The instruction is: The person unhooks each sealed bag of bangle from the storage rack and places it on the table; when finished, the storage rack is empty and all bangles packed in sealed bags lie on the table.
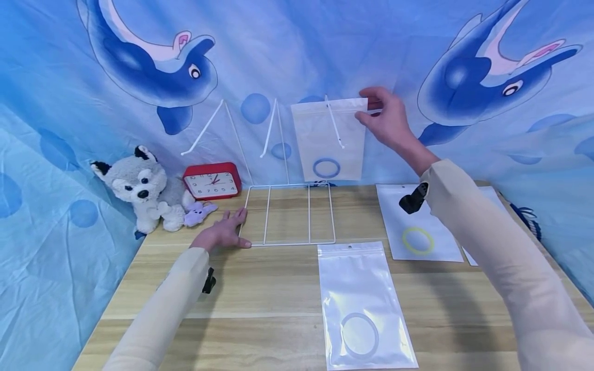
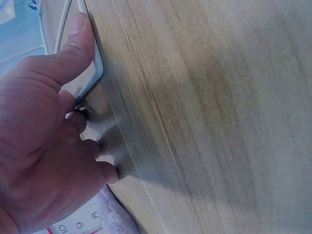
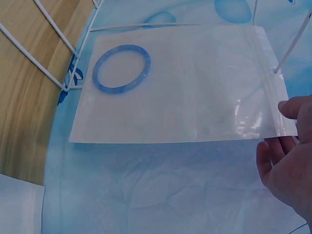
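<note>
A white wire display rack (image 1: pixel 309 214) stands at the back, its three hook arms rising against the backdrop. A white zip bag (image 1: pixel 315 134) holding a blue ring (image 3: pixel 147 62) hangs on the rightmost hook, which passes through its top hole. My right hand (image 1: pixel 389 117) pinches the bag's upper right corner, thumb in front and fingers behind. At the rack's front left corner rests my left hand (image 1: pixel 224 232), its thumb over the wire and its other fingers spread toward the table. Both left hooks bear nothing.
Another zip bag (image 1: pixel 355 288) with a pale ring lies in front. At right lie a bag (image 1: pixel 394 226) with a yellow ring and a partly hidden bag (image 1: pixel 492 198). A husky plush (image 1: pixel 144 180), a red clock (image 1: pixel 212 180) and a small purple plush (image 1: pixel 197 214) sit at left.
</note>
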Tool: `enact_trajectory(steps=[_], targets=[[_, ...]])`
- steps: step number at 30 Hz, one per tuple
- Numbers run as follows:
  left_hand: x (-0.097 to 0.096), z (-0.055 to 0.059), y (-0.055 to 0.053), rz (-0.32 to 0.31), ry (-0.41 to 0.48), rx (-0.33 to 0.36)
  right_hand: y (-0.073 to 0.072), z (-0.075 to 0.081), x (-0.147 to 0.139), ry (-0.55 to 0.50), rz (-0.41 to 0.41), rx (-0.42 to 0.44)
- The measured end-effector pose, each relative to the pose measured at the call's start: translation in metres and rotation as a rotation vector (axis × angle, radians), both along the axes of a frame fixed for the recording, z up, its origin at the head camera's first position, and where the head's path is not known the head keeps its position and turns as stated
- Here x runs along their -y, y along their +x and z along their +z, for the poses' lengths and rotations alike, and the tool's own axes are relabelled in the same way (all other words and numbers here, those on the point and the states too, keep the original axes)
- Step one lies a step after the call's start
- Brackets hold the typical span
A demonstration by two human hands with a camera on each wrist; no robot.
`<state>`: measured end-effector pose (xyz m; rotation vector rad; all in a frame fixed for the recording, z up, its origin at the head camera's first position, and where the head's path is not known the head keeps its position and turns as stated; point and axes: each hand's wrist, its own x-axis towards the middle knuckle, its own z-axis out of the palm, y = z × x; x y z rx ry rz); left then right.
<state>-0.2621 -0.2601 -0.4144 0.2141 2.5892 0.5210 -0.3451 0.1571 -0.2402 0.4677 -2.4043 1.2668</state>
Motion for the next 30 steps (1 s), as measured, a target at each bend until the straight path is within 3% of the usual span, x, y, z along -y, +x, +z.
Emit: enact_trajectory(steps=[13, 20, 30], targets=[[0.001, -0.003, -0.002, -0.003, -0.014, -0.001, -0.005, 0.011, 0.01, 0.098, 0.012, 0.055], [0.0, -0.002, -0.002, -0.021, -0.023, -0.008, -0.007, 0.013, 0.015, 0.062, 0.035, 0.131], [0.001, -0.001, -0.001, -0.012, -0.015, -0.001, -0.006, 0.013, 0.015, 0.039, 0.03, 0.12]])
